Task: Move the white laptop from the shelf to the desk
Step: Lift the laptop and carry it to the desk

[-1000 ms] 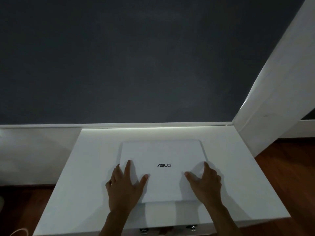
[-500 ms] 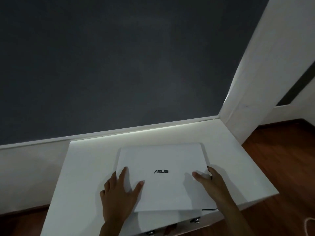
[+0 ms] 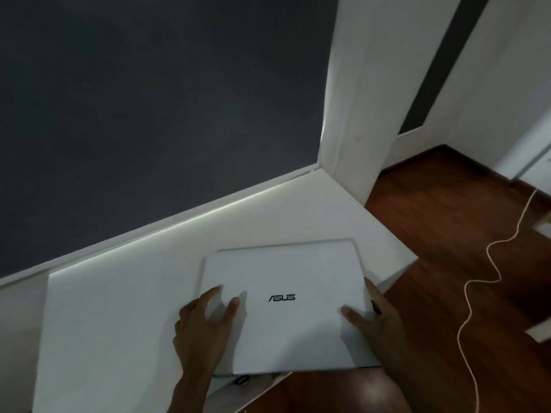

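Observation:
A closed white laptop (image 3: 283, 278) with a black ASUS logo sits over the near right part of a low white shelf (image 3: 113, 308); its near edge hangs past the shelf's front edge. My left hand (image 3: 202, 332) grips the laptop's left side, thumb on the lid and fingers at the edge. My right hand (image 3: 375, 323) holds the right side, thumb on top and fingers wrapped round the edge. The desk is not in view.
A dark grey wall (image 3: 149, 99) rises behind the shelf. A white door frame (image 3: 351, 114) stands at the shelf's right end. Brown wooden floor (image 3: 447, 219) lies to the right, with a thin white cable (image 3: 474, 293) snaking across it.
Both hands shifted from lying flat on the lid to gripping its sides. The laptop has slid toward me and to the right, past the shelf's front edge. My view has swung right.

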The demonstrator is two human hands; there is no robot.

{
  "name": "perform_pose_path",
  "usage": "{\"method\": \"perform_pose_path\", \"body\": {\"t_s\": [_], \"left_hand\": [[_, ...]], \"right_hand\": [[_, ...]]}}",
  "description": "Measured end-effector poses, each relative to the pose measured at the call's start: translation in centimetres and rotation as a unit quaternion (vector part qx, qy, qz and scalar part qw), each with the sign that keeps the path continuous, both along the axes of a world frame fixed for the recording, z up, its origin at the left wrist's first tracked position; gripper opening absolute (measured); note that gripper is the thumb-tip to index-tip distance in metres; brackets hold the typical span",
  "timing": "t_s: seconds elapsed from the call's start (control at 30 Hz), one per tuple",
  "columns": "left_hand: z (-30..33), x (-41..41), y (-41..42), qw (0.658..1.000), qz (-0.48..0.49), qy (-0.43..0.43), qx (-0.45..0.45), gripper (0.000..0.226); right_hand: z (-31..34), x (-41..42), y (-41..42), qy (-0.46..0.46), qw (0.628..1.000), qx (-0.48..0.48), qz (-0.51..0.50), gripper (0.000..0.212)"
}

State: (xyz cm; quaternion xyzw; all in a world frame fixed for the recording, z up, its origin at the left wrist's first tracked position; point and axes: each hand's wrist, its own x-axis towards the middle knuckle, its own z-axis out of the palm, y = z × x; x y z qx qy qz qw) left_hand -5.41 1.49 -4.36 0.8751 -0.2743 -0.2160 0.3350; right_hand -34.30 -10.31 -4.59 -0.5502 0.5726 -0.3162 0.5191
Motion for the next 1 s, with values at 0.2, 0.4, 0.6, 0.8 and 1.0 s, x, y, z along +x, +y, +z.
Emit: {"method": "perform_pose_path", "body": {"t_s": [0.2,0.4,0.6,0.8,1.0], "left_hand": [[0.6,-5.4,-3.9,0.995,-0.034,0.088,-0.027,0.065],[2.6,-14.9,-11.3,0.969,-0.189,0.149,-0.051,0.073],[2.8,-26.9,-19.8,0.923,-0.339,0.173,-0.054,0.062],[1.6,-38.6,-25.6,0.854,-0.472,0.211,-0.057,0.078],[-1.1,-50.2,-34.4,0.791,-0.576,0.208,-0.001,0.083]], "right_hand": [[-0.3,-8.7,-0.2,-0.044,0.998,-0.02,-0.046,0.066],[-0.6,-20.5,-2.2,-0.032,0.99,-0.023,-0.134,0.059],[-0.8,-32.9,-3.0,-0.078,0.968,-0.04,-0.233,0.071],[-1.6,-42.1,-2.6,-0.082,0.934,-0.043,-0.345,0.064],[-3.3,-49.7,-3.1,-0.026,0.891,-0.022,-0.452,0.059]]}}
